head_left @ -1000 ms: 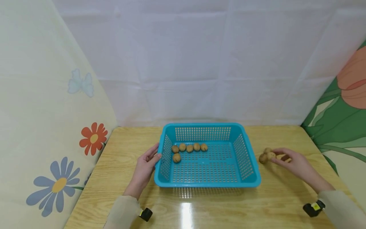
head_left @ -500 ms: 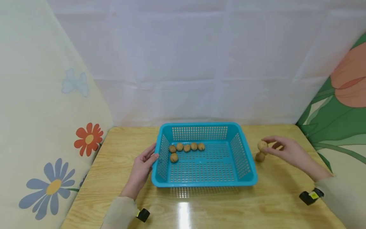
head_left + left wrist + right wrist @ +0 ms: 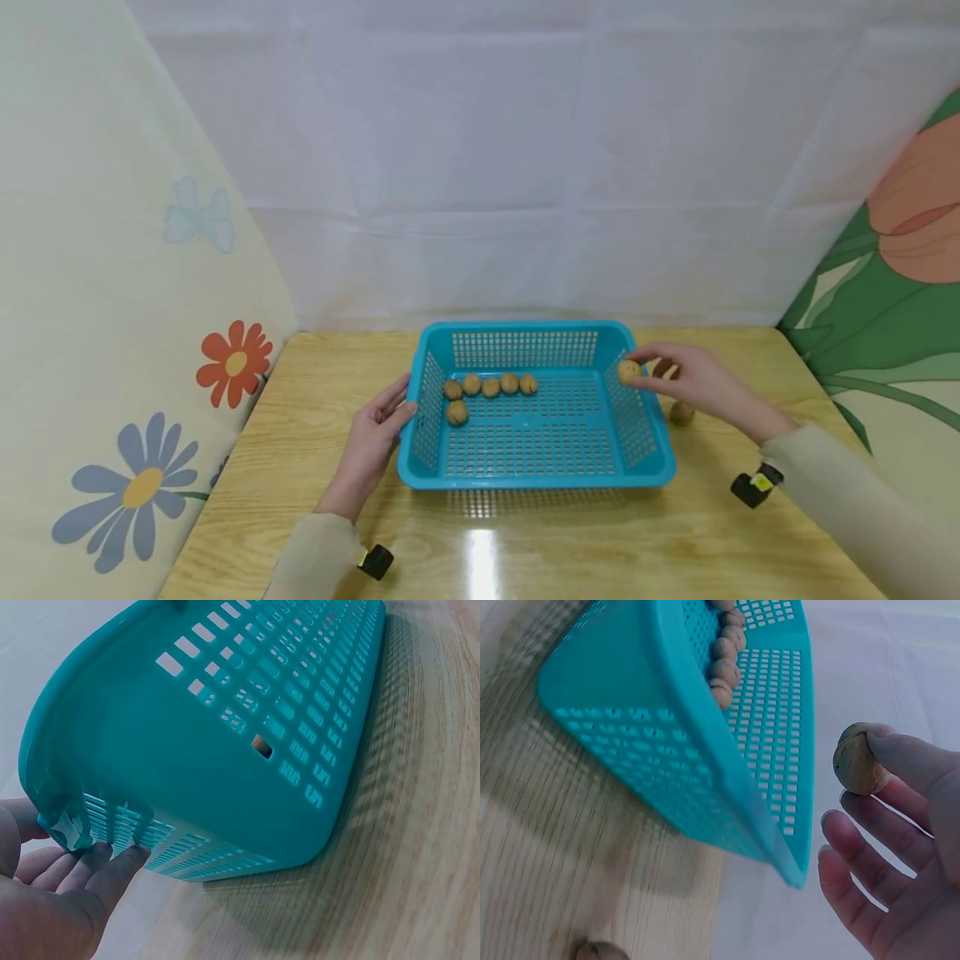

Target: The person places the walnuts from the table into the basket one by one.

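Note:
A blue plastic basket (image 3: 536,482) with slotted walls stands on the table. Inside, several walnuts (image 3: 491,387) form a row along the back left, with one walnut (image 3: 457,412) in front of the row's left end. My left hand (image 3: 371,437) grips the basket's left rim, its thumb at the rim and fingers against the outer wall (image 3: 187,765). Between thumb and index finger, my right hand (image 3: 693,379) pinches a walnut (image 3: 859,759) over the basket's right rim. Its other fingers are loosely bent. Below that hand, another walnut (image 3: 682,413) lies on the table right of the basket.
The wooden table (image 3: 570,542) ends at a white cloth backdrop (image 3: 480,167). Flower-printed cloths stand at the left (image 3: 135,375) and right (image 3: 900,333).
My right hand has lifted a walnut from the small group right of the basket and carried it left to the basket's right rim. My left hand stays on the left rim.

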A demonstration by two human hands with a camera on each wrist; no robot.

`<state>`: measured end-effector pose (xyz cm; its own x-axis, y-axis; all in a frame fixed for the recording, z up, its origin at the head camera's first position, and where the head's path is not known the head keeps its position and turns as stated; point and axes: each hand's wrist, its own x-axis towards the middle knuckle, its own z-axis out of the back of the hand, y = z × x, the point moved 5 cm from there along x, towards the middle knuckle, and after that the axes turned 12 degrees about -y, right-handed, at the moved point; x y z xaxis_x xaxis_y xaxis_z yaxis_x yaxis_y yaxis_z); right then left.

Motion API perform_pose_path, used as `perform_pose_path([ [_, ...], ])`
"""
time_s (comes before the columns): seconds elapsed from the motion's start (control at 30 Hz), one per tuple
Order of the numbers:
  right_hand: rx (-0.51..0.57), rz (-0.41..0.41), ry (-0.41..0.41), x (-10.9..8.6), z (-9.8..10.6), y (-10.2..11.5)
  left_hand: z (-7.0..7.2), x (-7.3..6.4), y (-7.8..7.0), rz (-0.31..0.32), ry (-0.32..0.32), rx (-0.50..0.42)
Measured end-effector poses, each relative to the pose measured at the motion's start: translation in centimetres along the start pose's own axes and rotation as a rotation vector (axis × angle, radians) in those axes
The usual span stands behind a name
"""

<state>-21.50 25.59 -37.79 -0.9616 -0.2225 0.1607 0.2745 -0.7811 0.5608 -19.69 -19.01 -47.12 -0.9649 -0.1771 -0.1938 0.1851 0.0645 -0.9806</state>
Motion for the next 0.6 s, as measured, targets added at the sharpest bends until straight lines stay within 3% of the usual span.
perform_pose_path([
  [0.43,0.069,0.186,0.097,4.3,-5.1,4.8,0.2,0.1,0.1,0.004,-0.004,0.001],
  [0.6,0.109,0.223,0.139,5.6,-7.5,6.5,0.1,0.1,0.1,-0.003,-0.009,-0.024],
])
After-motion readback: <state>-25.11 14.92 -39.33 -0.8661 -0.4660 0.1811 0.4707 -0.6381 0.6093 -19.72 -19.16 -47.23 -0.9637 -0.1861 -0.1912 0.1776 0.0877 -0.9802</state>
